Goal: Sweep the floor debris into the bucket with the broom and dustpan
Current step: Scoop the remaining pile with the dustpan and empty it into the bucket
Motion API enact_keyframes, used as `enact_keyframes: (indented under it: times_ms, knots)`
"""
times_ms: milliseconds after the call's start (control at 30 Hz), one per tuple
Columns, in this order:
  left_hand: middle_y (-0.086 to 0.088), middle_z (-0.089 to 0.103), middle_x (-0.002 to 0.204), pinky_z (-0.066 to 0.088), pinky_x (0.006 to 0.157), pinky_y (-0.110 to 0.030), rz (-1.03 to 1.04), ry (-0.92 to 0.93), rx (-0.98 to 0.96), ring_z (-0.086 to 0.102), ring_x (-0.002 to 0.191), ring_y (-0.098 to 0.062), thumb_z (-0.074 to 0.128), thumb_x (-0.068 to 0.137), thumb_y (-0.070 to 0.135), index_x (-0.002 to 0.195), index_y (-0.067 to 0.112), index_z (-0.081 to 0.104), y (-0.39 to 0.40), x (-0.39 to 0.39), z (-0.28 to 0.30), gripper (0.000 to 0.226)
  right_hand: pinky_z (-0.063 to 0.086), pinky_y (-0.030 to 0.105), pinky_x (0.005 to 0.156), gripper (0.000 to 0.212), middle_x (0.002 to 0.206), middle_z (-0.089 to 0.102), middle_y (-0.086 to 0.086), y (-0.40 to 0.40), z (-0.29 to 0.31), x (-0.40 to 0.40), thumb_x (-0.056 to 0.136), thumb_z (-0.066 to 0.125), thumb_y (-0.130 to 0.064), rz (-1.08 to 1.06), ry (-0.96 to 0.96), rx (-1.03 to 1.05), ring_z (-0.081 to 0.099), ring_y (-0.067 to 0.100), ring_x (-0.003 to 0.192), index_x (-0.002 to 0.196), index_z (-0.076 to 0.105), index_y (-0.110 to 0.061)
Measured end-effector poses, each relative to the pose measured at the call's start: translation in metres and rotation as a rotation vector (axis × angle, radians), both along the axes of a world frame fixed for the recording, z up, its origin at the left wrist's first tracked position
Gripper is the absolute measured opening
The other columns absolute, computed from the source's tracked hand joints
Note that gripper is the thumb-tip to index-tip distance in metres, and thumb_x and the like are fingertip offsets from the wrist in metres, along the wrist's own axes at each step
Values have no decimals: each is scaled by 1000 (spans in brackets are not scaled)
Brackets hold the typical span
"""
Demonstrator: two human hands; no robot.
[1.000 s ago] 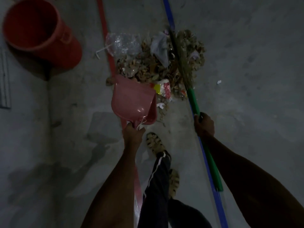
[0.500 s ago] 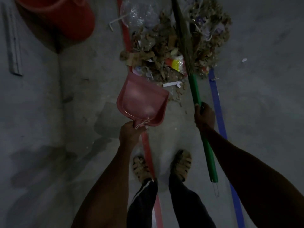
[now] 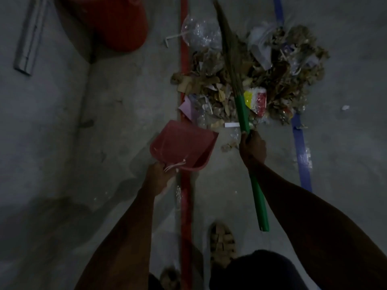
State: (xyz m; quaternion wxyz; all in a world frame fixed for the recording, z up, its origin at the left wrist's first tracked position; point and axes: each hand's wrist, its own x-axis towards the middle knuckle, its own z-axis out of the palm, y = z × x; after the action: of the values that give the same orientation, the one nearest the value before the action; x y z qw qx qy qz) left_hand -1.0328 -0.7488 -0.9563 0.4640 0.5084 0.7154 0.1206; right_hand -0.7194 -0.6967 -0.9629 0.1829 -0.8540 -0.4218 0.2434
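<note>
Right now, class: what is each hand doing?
Left hand: closed, holding the dustpan by its handle.
Right hand: closed around the broom.

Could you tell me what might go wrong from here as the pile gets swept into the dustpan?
The dustpan sits at the pile's near-left edge and is much narrower than it, so a sweep could push leaves past its sides. The broom lies across the pile's middle, so debris to its right may be left behind. Light plastic such as the clear bag may skid away rather than slide in.
</note>
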Motion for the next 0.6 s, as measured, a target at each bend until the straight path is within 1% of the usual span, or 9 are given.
enact_keyframes:
  times_ms: [67, 167, 233, 300, 367, 400, 467, 533, 600]
  knots:
    - [-4, 65, 57, 49, 48, -36, -29, 4, -5, 60, 46, -16, 78, 84, 27, 80, 11, 71, 1, -8, -30, 18, 38, 33, 71, 37, 107, 67, 20, 16, -26, 1, 105, 43, -38, -16, -23, 8, 64, 39, 101, 119, 60, -7]
    - [7, 58, 47, 43, 48, -28, -36, -45, -15, 52, 39, -5, 80, 83, 27, 71, 20, 68, 7, -17, -69, 18, 41, 35, 75, 39, 112, 66, 19, 34, -65, -1, 105, 42, -40, -35, -38, -6, 63, 38, 105, 117, 57, -6]
    - [8, 53, 40, 38, 39, -22, -24, -49, -36, 48, 34, -4, 78, 84, 26, 66, 21, 63, 9, -25, -91, 25, 41, 35, 75, 39, 112, 65, 19, 40, -89, -4, 105, 43, -41, -51, -42, -8, 63, 38, 105, 115, 57, -6]
    - [6, 52, 40, 36, 35, -21, -44, -5, -59, 48, 33, -8, 79, 83, 33, 69, 17, 63, 16, -33, -107, 27, 45, 37, 76, 39, 111, 64, 19, 46, -111, -5, 104, 44, -41, -57, -46, 15, 63, 38, 105, 112, 59, -6]
    - [1, 58, 52, 40, 44, -23, -96, 68, -36, 56, 47, -17, 80, 78, 46, 77, 13, 68, 26, -42, -125, 36, 49, 40, 80, 39, 111, 64, 18, 54, -128, -4, 103, 45, -42, -57, -41, 21, 63, 39, 104, 111, 59, -6]
    - [0, 63, 62, 43, 52, -25, -136, 128, -11, 62, 60, -19, 78, 78, 50, 83, 13, 71, 32, -48, -135, 39, 50, 42, 83, 39, 112, 65, 18, 58, -133, -2, 103, 45, -42, -58, -36, 12, 64, 39, 104, 113, 59, -7]
    - [-4, 72, 91, 48, 71, -30, -211, 250, 22, 67, 86, -21, 73, 79, 58, 100, 16, 75, 46, -53, -149, 47, 51, 43, 87, 39, 116, 65, 18, 70, -135, 3, 102, 46, -41, -54, -37, 1, 64, 38, 107, 118, 59, -8]
    - [-6, 69, 115, 51, 88, -36, -239, 361, 8, 66, 104, -25, 63, 77, 72, 112, 22, 70, 59, -54, -154, 61, 50, 43, 89, 35, 118, 65, 16, 79, -129, 11, 100, 50, -37, -37, -61, 20, 64, 37, 108, 121, 60, -11]
    - [-7, 64, 126, 48, 96, -40, -275, 431, -11, 63, 113, -28, 57, 77, 78, 119, 25, 66, 71, -55, -155, 68, 49, 43, 90, 35, 119, 65, 14, 81, -126, 22, 98, 51, -36, -23, -109, 54, 63, 37, 109, 127, 60, -16]
